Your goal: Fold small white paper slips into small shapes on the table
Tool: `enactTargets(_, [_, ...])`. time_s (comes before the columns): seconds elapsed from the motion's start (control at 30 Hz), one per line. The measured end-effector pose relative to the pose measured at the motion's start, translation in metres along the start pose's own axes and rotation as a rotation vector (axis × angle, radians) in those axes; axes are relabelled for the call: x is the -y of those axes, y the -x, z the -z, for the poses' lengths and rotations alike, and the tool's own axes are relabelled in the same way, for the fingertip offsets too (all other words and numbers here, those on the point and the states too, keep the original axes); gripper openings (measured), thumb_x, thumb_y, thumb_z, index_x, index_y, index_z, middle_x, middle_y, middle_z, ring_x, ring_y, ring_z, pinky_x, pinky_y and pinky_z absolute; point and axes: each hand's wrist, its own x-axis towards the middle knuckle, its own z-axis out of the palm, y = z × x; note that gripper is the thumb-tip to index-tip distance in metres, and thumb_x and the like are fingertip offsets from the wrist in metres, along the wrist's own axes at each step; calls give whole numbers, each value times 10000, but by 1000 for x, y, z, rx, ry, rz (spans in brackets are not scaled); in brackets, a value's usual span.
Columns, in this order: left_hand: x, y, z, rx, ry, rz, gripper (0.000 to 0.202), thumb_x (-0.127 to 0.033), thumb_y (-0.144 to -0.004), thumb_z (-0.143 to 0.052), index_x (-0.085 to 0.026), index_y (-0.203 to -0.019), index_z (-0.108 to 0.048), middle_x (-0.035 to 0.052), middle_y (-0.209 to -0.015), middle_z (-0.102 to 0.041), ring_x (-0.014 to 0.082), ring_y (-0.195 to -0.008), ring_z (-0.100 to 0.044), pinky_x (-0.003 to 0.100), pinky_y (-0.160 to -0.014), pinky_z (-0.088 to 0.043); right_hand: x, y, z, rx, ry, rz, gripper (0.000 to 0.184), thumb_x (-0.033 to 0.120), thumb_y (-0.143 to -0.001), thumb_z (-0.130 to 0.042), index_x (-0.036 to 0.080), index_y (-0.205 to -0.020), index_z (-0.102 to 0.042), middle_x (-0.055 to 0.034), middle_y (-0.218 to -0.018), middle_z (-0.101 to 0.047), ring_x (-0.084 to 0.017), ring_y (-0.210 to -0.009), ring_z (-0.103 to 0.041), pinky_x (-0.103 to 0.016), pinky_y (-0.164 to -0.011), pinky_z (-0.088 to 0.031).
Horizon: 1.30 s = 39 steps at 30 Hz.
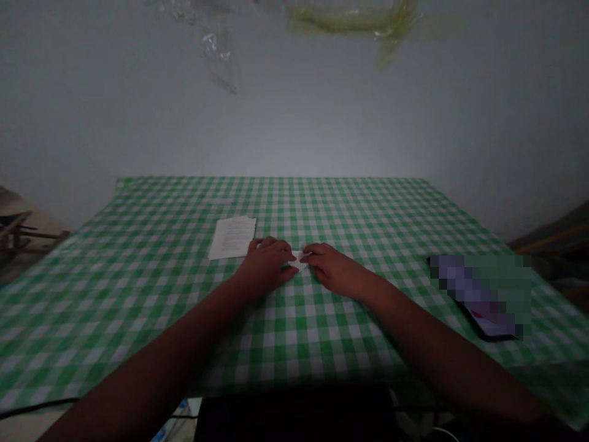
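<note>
Forearms lead to left hand (267,265) and right hand (334,268), both pinching a small, already-folded white paper (299,261) on the table (322,334).

No text is legible. The sheet of paper (232,237) carries faint printed lines, too small and dim to read. The folded paper (299,261) shows no readable mark. The phone (483,301) screen is blurred.
</note>
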Motion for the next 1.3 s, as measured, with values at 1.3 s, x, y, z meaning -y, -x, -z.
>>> enactTargets(1.3, [10, -3, -4, 1, 123, 54, 249, -412, -833, -696, -323, -1065, -703, 8, -1203, -627, 242, -1126, -532, 432, -931, -387, -4, -11, -9, -61, -15, -24, 264, 213, -947, -570, 208, -1196, -657, -95, -1112, -623, -216, -1065, -557, -406, -945, -459])
